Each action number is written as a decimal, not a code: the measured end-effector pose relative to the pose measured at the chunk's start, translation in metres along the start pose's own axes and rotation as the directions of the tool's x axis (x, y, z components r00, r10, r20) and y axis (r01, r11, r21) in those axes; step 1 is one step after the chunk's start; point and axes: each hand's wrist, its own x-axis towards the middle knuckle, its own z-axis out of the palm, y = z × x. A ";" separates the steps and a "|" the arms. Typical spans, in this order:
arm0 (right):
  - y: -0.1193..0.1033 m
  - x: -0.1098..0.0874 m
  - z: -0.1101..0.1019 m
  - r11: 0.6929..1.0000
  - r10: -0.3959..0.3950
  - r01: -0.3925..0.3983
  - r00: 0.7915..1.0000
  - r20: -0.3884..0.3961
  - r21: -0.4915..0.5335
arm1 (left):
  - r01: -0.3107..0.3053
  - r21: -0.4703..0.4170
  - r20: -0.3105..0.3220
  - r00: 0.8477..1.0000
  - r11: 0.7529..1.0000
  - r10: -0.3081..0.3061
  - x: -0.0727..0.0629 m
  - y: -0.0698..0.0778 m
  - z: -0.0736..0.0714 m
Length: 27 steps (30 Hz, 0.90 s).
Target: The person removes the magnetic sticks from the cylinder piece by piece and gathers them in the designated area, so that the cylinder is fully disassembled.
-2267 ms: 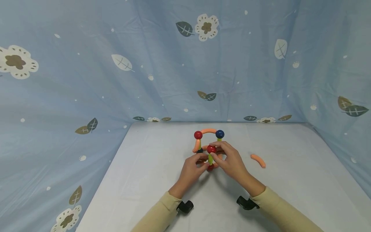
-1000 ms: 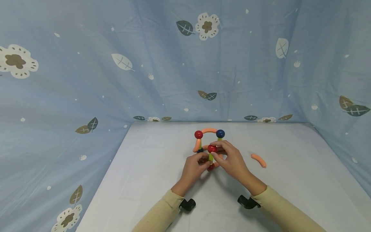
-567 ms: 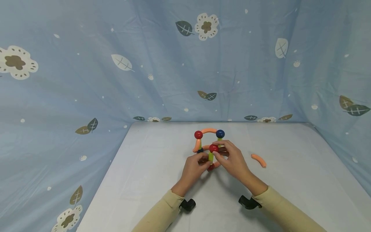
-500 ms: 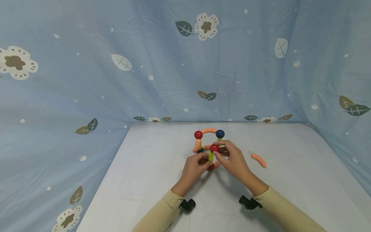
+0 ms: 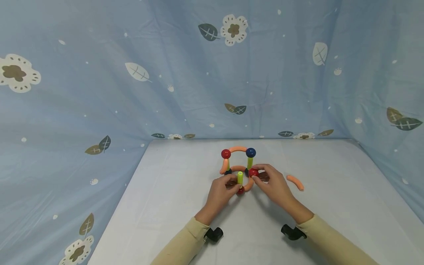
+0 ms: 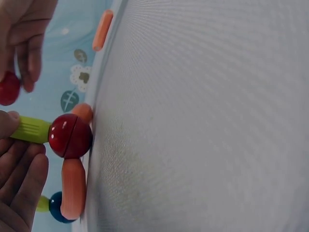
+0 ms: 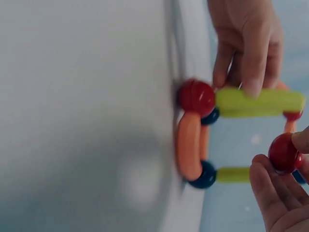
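My left hand [image 5: 220, 193] pinches an upright green stick [image 5: 240, 178] between thumb and fingers. The stick's foot meets a red ball [image 6: 70, 136] at the table, and its top end is bare. In my right hand [image 5: 275, 187], thumb and fingers hold another red ball [image 7: 285, 153], apart from the stick and to its right. Behind them stands the rest of the ball-and-stick frame: a red ball [image 5: 226, 154] and a blue ball [image 5: 250, 152] on green uprights, bridged by a curved orange stick [image 5: 237, 149]. More curved orange sticks link the lower balls.
A loose curved orange stick [image 5: 295, 183] lies on the white table [image 5: 165, 206] to the right of the frame. One orange stick [image 5: 224, 166] slants down from the upper left red ball. A blue patterned curtain [image 5: 185, 73] rises behind the table.
My right hand has taken the red ball off the green stick's top and moved it right and slightly down. The left hand keeps its grip on the stick in place.
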 end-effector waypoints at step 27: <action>0.081 0.048 -0.025 0.924 0.278 -0.256 0.960 0.038 -0.285 | 0.017 -0.011 0.004 1.000 1.000 -0.017 0.001 -0.004 0.002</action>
